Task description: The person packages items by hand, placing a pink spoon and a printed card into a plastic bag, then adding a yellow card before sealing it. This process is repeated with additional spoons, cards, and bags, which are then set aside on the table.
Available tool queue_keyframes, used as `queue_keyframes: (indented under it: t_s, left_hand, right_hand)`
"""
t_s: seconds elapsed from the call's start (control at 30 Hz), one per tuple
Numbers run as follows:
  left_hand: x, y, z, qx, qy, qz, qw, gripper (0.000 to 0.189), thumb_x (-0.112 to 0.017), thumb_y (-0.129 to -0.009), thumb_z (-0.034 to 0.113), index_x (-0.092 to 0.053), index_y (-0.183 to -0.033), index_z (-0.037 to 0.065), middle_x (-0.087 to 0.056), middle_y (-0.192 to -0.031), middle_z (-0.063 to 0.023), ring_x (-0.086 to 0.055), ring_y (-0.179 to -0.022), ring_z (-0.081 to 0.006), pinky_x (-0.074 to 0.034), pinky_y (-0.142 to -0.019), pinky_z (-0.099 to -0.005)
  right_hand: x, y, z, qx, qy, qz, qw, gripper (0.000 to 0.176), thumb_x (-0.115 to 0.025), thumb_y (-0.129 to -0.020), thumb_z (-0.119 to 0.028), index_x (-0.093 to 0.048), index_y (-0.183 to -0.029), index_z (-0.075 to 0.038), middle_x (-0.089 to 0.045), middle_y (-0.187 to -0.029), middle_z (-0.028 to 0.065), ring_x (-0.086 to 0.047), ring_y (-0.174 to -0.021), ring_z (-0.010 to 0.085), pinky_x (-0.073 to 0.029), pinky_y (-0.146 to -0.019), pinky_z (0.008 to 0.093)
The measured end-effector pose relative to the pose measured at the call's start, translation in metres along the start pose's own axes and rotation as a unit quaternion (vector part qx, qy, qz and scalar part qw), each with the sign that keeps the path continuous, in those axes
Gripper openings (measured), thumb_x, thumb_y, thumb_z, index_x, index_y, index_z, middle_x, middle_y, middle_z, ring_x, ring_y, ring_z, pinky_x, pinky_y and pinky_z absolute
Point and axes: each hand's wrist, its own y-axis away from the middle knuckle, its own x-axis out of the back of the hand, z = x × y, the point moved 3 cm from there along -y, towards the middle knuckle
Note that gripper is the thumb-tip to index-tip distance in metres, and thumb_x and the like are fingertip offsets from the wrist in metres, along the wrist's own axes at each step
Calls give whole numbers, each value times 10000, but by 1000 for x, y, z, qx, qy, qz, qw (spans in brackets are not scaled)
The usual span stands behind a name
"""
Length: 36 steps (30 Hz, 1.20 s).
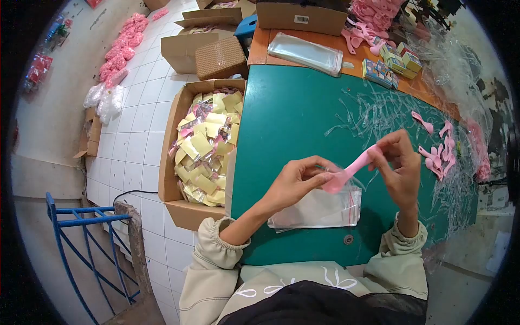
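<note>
In the head view a pink plastic spoon [355, 165] is held slanted above the green table, its bowl end low and to the left. My right hand [400, 165] pinches the upper end of its handle. The fingers of my left hand [306, 177] are closed at the bowl end, where a bit of thin clear plastic also shows; how much of it they grip is hard to make out. Beneath the hands lies a stack of clear plastic bags [314, 212]. Several loose pink spoons [433, 160] lie to the right of my right hand.
Left of the green table [281, 119] stands a carton [189, 212] full of packed items with yellowish cards [203, 143]. Clear plastic strips [374, 116] litter the table's right side. Farther back are a bag pack [306, 53], small boxes [380, 73] and more pink spoons [357, 37].
</note>
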Motion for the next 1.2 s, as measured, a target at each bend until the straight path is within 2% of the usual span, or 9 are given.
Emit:
queue_keyframes:
  t_s: [0.23, 0.43, 0.53, 0.57, 0.7, 0.8, 0.9, 1.07, 1.2]
  left_hand:
    - [-3, 5, 6, -13, -16, -3, 1000, 340, -471, -958, 224, -534, -1178, -28, -630, -1052, -102, -583, -993, -146, -462, -857, -277]
    - [-1, 10, 14, 21, -10, -43, 999, 392, -414, -979, 280, -562, -1133, -48, -640, -996, -108, -596, -897, -136, -467, -815, -260]
    - [-3, 13, 26, 8, 67, -1, 998, 360, -441, -973, 262, -610, -1060, -45, -646, -898, -73, -573, -828, -91, -459, -771, -227]
    - [-2, 14, 31, 2, 62, 1, 998, 362, -438, -974, 257, -607, -1062, -52, -647, -898, -78, -580, -831, -94, -462, -773, -229]
    - [8, 16, 40, -30, 26, -14, 999, 423, -428, -971, 309, -585, -1083, -67, -652, -930, -135, -624, -894, -176, -492, -816, -286]
    - [15, 23, 44, -21, 60, 37, 997, 355, -422, -979, 233, -592, -1079, -63, -647, -1003, -153, -626, -903, -177, -488, -818, -267]
    - [21, 30, 47, -28, 95, 38, 994, 353, -415, -981, 227, -586, -1083, -64, -645, -1008, -174, -627, -939, -210, -489, -846, -287]
    - [31, 43, 44, -10, 90, 65, 994, 374, -393, -988, 245, -575, -1088, -67, -645, -1000, -179, -625, -950, -213, -489, -853, -293]
    - [35, 45, 35, -1, 102, 76, 992, 391, -383, -990, 265, -571, -1088, -63, -646, -1000, -176, -624, -952, -208, -487, -855, -291]
  right_hand:
    - [-9, 3, 3, 0, -29, -33, 999, 115, -634, -821, 8, -532, -873, 21, -635, -795, 99, -647, -717, 132, -521, -639, 229]
    - [-6, 9, 4, 51, -48, -84, 994, 378, -623, -851, -349, -585, -971, 8, -642, -932, 125, -642, -844, 205, -515, -742, 315]
    - [-14, -1, -19, 194, 110, -141, 965, 559, -575, -794, -535, -612, -1049, -40, -592, -1124, 154, -578, -1010, 297, -472, -846, 381]
    - [-17, -2, -16, 184, 116, -201, 955, 580, -562, -767, -573, -633, -1067, -82, -499, -1272, 174, -498, -1110, 347, -424, -914, 402]
    - [-20, -26, -11, 194, 4, -297, 935, 542, -536, -811, -552, -648, -1040, -74, -498, -1271, 169, -517, -1069, 303, -436, -882, 387]
    - [37, -99, 34, 96, -48, -240, 965, 394, -503, -910, -404, -646, -1005, -49, -583, -1137, 138, -554, -985, 213, -452, -833, 335]
    - [126, -176, 152, 49, 303, -28, 951, 290, -640, -804, -265, -634, -960, -20, -647, -929, 94, -607, -836, 182, -470, -752, 304]
    - [173, -210, 233, -43, 400, -95, 911, 342, -665, -775, -233, -597, -1020, -5, -620, -966, 89, -599, -885, 179, -471, -800, 305]
    - [170, -215, 263, 35, 347, -10, 937, 419, -701, -703, -298, -615, -1007, -22, -641, -930, 121, -605, -862, 233, -463, -764, 345]
